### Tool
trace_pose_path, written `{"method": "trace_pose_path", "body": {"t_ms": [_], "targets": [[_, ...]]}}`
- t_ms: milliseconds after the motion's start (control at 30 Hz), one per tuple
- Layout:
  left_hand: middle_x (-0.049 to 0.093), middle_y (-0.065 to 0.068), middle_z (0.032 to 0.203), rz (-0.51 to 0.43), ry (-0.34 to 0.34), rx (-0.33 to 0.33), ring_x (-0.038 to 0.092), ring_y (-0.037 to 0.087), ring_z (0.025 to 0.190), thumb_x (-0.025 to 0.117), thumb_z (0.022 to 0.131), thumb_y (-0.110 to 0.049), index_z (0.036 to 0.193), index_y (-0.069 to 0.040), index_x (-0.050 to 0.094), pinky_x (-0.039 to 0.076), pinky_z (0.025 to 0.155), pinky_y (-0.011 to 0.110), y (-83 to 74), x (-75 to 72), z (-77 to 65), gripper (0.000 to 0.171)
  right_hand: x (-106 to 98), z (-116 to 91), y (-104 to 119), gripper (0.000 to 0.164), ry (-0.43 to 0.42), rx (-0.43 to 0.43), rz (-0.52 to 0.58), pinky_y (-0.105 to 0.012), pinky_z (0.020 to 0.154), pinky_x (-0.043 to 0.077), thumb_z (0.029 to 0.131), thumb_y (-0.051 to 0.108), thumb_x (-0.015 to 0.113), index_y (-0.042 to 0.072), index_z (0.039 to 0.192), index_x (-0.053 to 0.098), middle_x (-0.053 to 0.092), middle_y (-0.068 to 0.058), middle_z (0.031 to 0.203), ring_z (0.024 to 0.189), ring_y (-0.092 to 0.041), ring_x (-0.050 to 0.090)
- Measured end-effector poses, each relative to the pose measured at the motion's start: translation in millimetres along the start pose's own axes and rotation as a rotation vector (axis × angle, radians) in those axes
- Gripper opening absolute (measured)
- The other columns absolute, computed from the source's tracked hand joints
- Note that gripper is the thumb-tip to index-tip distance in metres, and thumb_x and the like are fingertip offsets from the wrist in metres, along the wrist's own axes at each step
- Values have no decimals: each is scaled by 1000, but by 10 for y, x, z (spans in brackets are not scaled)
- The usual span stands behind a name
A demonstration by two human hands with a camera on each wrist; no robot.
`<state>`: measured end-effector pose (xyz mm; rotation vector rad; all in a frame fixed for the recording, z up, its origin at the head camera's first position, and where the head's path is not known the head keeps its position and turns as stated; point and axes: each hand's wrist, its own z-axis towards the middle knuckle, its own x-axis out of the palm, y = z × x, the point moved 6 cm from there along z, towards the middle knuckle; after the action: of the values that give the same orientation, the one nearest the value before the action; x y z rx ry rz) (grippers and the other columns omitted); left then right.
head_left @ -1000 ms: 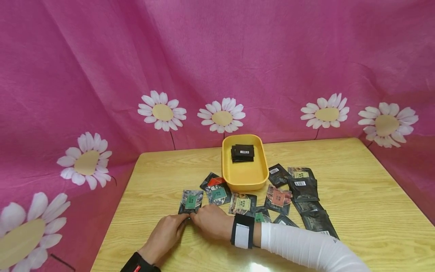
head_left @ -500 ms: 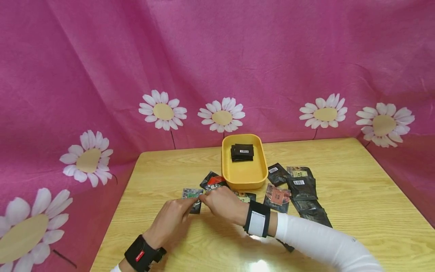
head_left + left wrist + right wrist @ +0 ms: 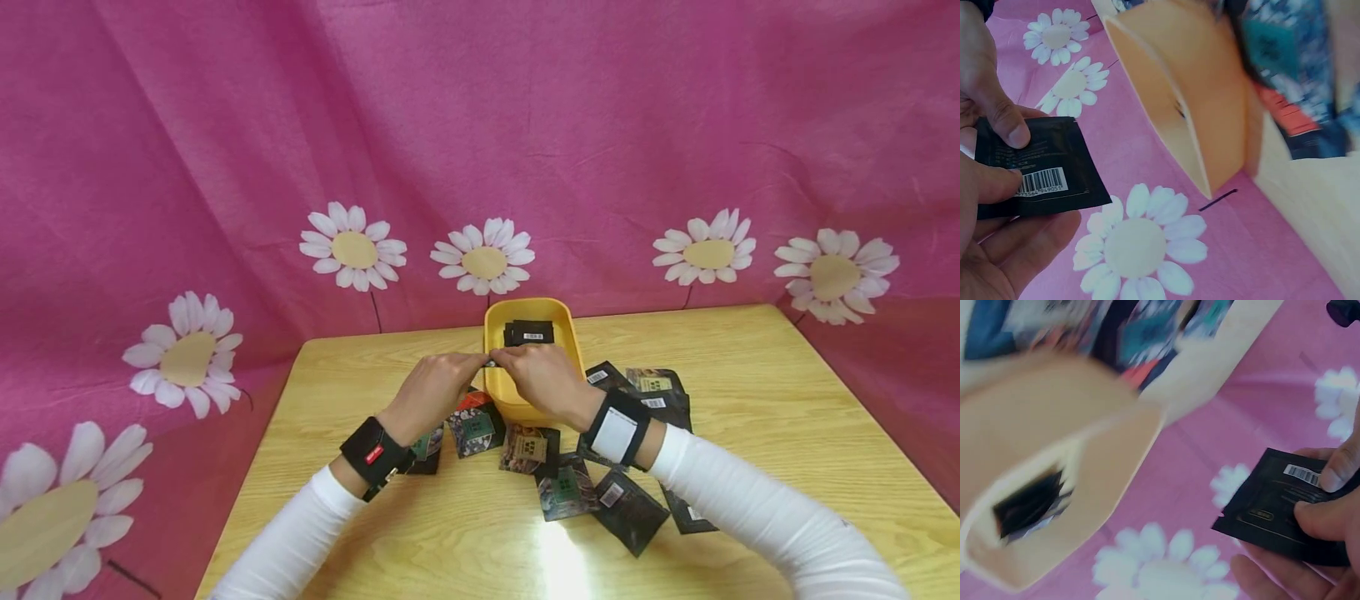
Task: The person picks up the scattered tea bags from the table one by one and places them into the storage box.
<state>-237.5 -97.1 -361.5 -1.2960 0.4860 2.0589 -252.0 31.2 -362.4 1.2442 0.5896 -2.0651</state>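
A black sachet with a white barcode is held between both hands, over the yellow tub. My left hand pinches it with the thumb beside the barcode and fingers underneath. At the sachet's other side my right hand grips it the same way, its thumb on the dark face. In the head view the hands nearly meet and hide most of the sachet. A small pile of black sachets lies inside the tub.
Picture-side sachets lie in front of the tub: two with green labels and a yellow-labelled sachet. A barcode-side sachet is further right. More sachets sit under the right forearm. A pink daisy curtain hangs behind the wooden table.
Both hands have moved up and right, from the green-labelled sachet at the left to over the tub. A sachet is now held between them. The sachets on the table's right show again.
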Motion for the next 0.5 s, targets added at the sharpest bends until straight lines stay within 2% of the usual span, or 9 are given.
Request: {"method": "trace_pose_path", "body": {"t_ms": [133,267,367,500], "targets": [[75,4,99,-6,2,-8,71,17,80,63,92,-2,122,-9,69,57,68,30,73,118,319,31,-34,36,-294,31,-54,22,-18,-37,57,57,87,-1,64,9,116,72,76,-5,104,79,-22,73],[75,3,98,1,15,-26,70,20,78,60,96,-6,123,-14,68,56,66,33,170,280,608,29,30,74,-597,21,-93,46,-58,-42,47,51,90,3,61,12,104,72,75,-5,86,64,-25,69],[75,3,103,17,30,-26,71,23,81,60,96,-8,128,-18,65,57,68,37,243,417,784,34,144,102,-801,13,-92,79,-90,-45,45,50,91,5,59,12,97,68,71,-7,76,61,-29,66],[73,1,116,40,80,-30,71,23,88,57,98,-9,137,-20,59,58,74,37,374,671,970,41,325,126,-1034,25,-67,132,-109,-48,54,55,88,3,60,10,110,70,75,-10,100,81,-32,72]]}}
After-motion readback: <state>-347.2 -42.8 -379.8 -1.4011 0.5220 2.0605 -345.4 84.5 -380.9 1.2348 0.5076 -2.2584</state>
